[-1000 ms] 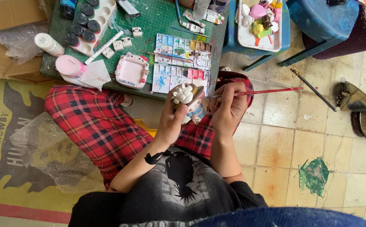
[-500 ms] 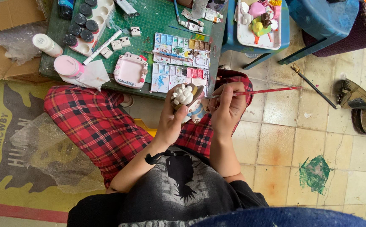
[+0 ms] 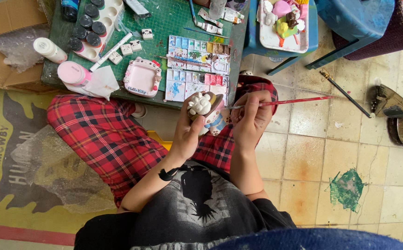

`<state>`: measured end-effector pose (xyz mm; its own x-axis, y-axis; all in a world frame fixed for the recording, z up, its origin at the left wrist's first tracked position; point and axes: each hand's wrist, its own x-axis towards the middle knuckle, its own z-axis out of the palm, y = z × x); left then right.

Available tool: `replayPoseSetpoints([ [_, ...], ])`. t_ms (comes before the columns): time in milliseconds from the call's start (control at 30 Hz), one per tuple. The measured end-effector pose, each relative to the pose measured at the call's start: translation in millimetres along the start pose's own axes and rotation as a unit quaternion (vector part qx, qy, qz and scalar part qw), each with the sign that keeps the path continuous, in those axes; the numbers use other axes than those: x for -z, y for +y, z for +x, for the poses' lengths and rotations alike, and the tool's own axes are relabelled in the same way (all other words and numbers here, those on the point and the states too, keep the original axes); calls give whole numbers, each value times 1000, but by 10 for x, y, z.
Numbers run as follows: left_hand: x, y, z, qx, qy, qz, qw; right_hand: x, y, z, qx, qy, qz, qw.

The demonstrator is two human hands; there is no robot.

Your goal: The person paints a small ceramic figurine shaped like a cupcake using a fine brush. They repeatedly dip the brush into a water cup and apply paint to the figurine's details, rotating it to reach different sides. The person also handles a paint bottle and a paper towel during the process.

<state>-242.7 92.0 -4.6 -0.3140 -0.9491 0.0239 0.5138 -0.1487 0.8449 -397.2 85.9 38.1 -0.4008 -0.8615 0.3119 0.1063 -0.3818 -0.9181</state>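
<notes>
— White plaster, that's what I'm watching: the small figurine [image 3: 202, 105] sits in my left hand [image 3: 190, 134], fingers wrapped round its lower half, held up over my lap just short of the green mat [image 3: 164, 23].

— And the other hand?

— My right hand [image 3: 250, 121] is pinched on a red-handled brush [image 3: 285, 102], the handle running out to the right, the tip pointing left at the figurine's side. I can't tell whether the bristles actually touch it.

— So where does it go wrong?

— I'd judge the grip first. The figurine is held in mid-air with nothing under it but my plaid trouser leg [image 3: 104, 139] and hard tiles [image 3: 312, 157]; if the left fingers loosen, it drops and may chip. Second, the brush: a twitch of the wrist could put paint where it isn't wanted, or smear onto my thumb.

— Anything nearby to knock?

— The paint palette [image 3: 196, 69] lies just beyond the figurine on the mat, near enough that a careless reach could catch it. The pink frame [image 3: 142, 78] sits left of it, apart from both hands.
</notes>
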Motion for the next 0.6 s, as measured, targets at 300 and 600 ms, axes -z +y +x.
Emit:
replayPoseSetpoints([
  [300,0,-32,-16,-39,-2,39,998,4,-43,-20,-15,-11,-3,1000],
  [600,4,-36,-25,-8,-8,10,1000,-7,-46,-27,-20,0,1,1000],
])
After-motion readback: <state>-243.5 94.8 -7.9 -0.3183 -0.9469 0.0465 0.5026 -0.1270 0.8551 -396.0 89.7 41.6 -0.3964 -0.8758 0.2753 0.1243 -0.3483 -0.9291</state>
